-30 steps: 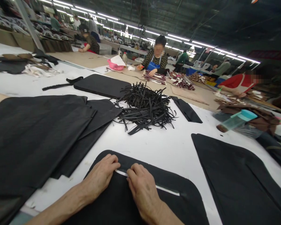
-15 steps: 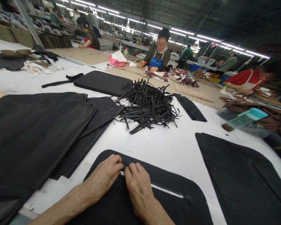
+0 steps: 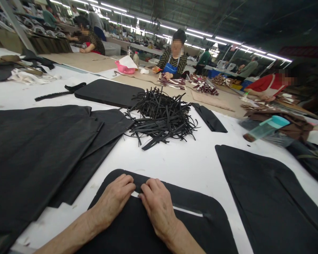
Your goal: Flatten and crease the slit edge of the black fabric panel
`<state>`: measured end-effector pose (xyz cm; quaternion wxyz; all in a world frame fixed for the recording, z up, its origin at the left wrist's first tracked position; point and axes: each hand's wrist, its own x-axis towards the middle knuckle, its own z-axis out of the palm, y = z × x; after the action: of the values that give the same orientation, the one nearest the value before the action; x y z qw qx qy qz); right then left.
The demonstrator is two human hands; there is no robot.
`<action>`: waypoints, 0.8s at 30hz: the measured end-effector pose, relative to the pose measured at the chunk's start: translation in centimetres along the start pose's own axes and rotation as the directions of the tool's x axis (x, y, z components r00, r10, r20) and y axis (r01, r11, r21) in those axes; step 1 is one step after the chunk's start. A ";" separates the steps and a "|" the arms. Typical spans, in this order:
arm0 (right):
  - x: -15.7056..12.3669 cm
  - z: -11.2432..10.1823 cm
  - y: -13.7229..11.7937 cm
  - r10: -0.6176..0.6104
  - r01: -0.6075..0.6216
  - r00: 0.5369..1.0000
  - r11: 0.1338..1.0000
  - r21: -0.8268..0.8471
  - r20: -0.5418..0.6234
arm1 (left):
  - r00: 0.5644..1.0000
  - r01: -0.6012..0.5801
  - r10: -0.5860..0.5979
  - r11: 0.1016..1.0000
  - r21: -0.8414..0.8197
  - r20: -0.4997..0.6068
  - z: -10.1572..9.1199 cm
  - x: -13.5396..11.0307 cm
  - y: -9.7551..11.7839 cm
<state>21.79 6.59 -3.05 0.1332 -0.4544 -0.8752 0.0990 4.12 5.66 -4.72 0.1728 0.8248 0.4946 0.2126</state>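
A black leather-like panel (image 3: 212, 229) with rounded corners lies flat in front of me. Along its upper part runs a narrow white strip (image 3: 187, 211); I cannot tell whether it is tape or a slot showing the table. My left hand (image 3: 115, 197), fingers curled and closed, pinches the black material at the strip's left end. Close beside it, my right hand (image 3: 159, 206) is also closed on the material, its knuckles covering the middle of the strip. The fingertips of both hands are partly hidden.
Stacked black panels (image 3: 37, 151) lie left, another black panel (image 3: 265, 190) right. Ahead are a heap of black strips (image 3: 164, 116), a thick black pad (image 3: 106, 92) and a folded black piece (image 3: 210, 118). A teal-lidded bottle (image 3: 267, 127) lies right. Co-workers (image 3: 175, 61) sit across the table.
My right hand has shifted slightly right, away from the left, showing more white strip between them. The whole view has swung a little, moving the background left.
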 end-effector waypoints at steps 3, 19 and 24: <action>-0.6 0.3 0.4 -0.032 0.033 0.999 0.994 -0.106 0.007 | 1.000 0.004 -0.004 1.000 -0.004 -0.011 0.0 0.0 0.0; -4.8 -1.2 4.0 0.257 -0.253 0.966 0.962 0.104 -0.022 | 0.998 0.048 -0.048 0.999 -0.006 -0.042 0.0 0.4 0.1; -4.5 -0.9 3.6 0.304 -0.303 0.953 0.953 0.023 -0.018 | 0.997 0.076 -0.076 0.997 -0.004 -0.014 -0.2 0.5 0.3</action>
<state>27.33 5.00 -3.91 0.1302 -0.5830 -0.7926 0.1222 4.43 6.01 -4.31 0.1788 0.8035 0.5265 0.2127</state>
